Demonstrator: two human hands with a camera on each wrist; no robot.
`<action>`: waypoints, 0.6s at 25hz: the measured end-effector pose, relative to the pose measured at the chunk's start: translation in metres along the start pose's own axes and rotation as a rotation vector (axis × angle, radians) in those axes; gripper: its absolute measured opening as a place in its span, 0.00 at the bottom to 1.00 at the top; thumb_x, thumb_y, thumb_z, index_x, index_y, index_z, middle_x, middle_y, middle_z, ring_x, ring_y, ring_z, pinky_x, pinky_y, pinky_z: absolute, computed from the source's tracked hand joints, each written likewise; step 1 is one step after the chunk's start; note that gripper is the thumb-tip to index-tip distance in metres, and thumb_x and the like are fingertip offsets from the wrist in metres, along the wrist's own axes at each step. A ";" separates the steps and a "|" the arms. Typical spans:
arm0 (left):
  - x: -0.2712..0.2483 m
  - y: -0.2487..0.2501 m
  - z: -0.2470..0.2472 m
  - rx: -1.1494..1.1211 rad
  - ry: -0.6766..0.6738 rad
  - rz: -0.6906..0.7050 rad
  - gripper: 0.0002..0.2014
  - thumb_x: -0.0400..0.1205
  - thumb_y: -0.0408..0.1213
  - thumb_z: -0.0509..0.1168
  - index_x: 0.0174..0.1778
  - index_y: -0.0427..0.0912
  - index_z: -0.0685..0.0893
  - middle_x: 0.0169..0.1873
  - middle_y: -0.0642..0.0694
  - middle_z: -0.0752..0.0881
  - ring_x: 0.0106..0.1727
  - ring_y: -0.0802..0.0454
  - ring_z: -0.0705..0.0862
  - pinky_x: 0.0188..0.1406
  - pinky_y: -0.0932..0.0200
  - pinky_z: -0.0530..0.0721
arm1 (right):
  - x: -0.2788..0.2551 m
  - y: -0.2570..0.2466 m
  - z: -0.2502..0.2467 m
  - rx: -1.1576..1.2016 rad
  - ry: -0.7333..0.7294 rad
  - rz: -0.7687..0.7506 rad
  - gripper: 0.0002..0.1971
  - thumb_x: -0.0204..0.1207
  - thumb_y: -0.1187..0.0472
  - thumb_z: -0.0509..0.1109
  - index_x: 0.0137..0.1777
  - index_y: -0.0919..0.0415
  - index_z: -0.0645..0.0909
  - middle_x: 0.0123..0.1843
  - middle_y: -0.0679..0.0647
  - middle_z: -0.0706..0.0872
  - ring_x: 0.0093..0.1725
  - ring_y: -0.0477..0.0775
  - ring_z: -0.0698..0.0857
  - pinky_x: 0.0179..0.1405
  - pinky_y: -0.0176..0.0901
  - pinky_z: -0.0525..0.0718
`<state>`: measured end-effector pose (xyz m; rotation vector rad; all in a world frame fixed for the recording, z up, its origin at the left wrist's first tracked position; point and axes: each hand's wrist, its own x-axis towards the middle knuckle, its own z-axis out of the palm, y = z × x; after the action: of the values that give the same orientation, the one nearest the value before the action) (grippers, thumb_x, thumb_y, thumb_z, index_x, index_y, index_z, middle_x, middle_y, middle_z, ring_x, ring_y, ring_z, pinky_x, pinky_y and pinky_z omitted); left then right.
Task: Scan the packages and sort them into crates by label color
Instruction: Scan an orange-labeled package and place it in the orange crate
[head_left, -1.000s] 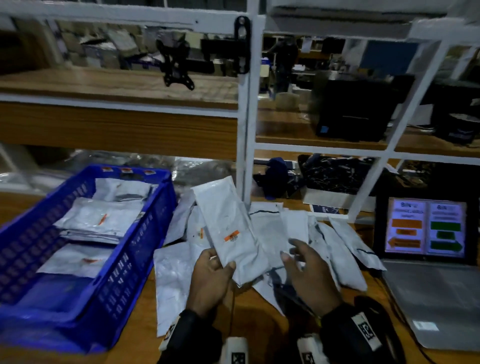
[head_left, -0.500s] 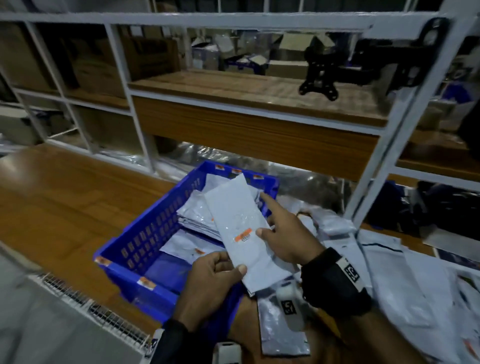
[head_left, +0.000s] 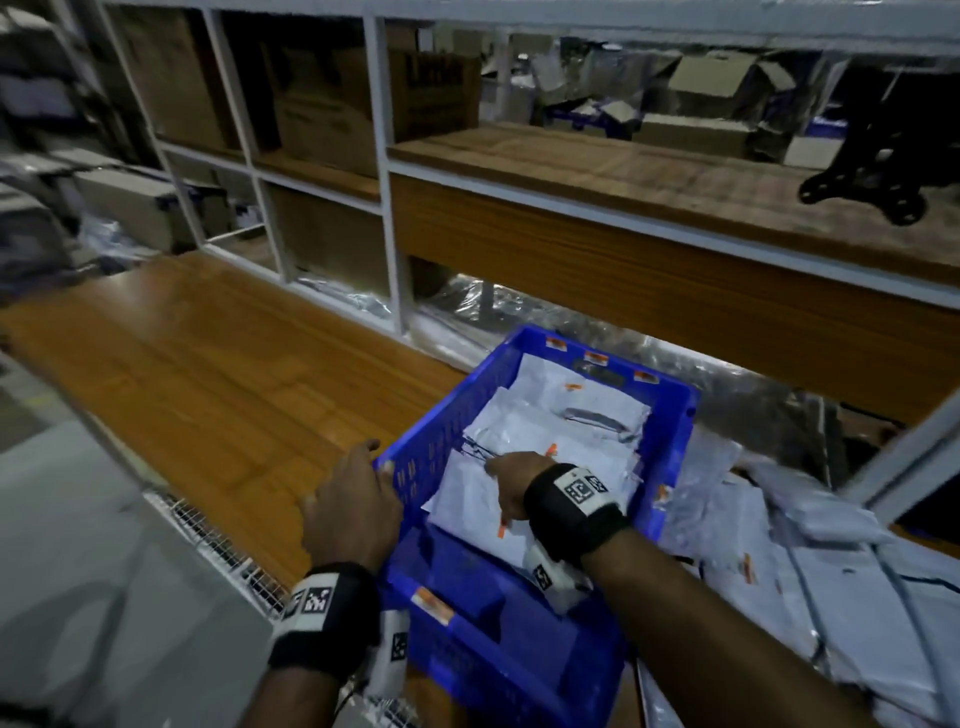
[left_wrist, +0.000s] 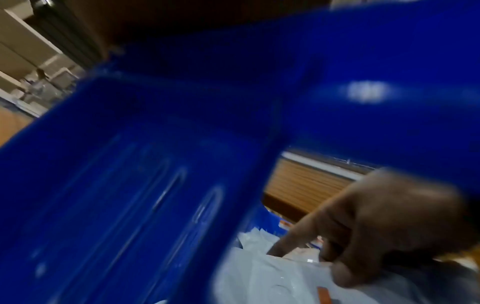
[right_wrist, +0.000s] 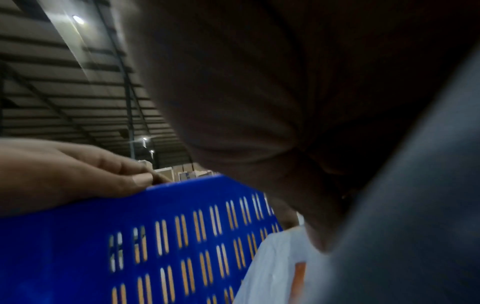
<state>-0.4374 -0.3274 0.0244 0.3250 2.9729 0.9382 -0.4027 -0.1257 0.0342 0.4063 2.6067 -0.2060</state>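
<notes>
The blue slotted crate (head_left: 431, 415) stands on the wooden table and holds several white packages with orange labels. My left hand (head_left: 376, 462) grips the crate's left rim; the right wrist view shows its fingers (right_wrist: 140, 176) curled on the blue wall (right_wrist: 182, 236). My right hand (head_left: 493, 467) is down inside the crate on the topmost white package (head_left: 467, 499). In the left wrist view the right hand (left_wrist: 324, 259) has its index finger straight, while thumb and curled fingers pinch this package (left_wrist: 272, 281). Its orange label (right_wrist: 300, 277) shows beside my wrist.
A heap of white packages (head_left: 779, 561) lies on the table right of the crate. Bare wooden tabletop (head_left: 208, 389) stretches to the left, with wire mesh (head_left: 218, 551) along its front edge. A white shelf frame (head_left: 387, 208) with cardboard boxes (head_left: 322, 119) rises behind.
The package that both hands held over the crate now lies inside it. My left hand left the package and took the crate's rim. My right hand went down with the package.
</notes>
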 end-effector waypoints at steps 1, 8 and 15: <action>-0.001 0.000 0.003 0.039 -0.021 0.008 0.18 0.92 0.47 0.58 0.78 0.52 0.77 0.65 0.39 0.88 0.68 0.34 0.84 0.66 0.39 0.75 | 0.012 0.000 0.012 0.004 0.030 0.014 0.26 0.77 0.64 0.77 0.76 0.62 0.80 0.76 0.63 0.83 0.74 0.64 0.82 0.71 0.50 0.82; -0.001 0.000 0.001 0.053 0.020 -0.006 0.16 0.92 0.48 0.58 0.75 0.54 0.79 0.62 0.43 0.91 0.63 0.36 0.87 0.59 0.43 0.76 | 0.038 -0.014 0.071 -0.091 0.199 0.217 0.26 0.89 0.56 0.60 0.85 0.58 0.66 0.77 0.65 0.74 0.75 0.70 0.76 0.71 0.60 0.76; -0.002 0.001 0.001 0.054 0.015 -0.014 0.16 0.91 0.48 0.58 0.74 0.54 0.80 0.60 0.46 0.92 0.62 0.39 0.87 0.60 0.44 0.74 | 0.051 -0.029 0.100 -0.257 -0.055 0.143 0.48 0.85 0.41 0.66 0.92 0.51 0.37 0.86 0.72 0.53 0.81 0.73 0.62 0.72 0.71 0.76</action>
<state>-0.4355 -0.3262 0.0236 0.2991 3.0149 0.8639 -0.4105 -0.1621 -0.0757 0.4847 2.4954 0.1627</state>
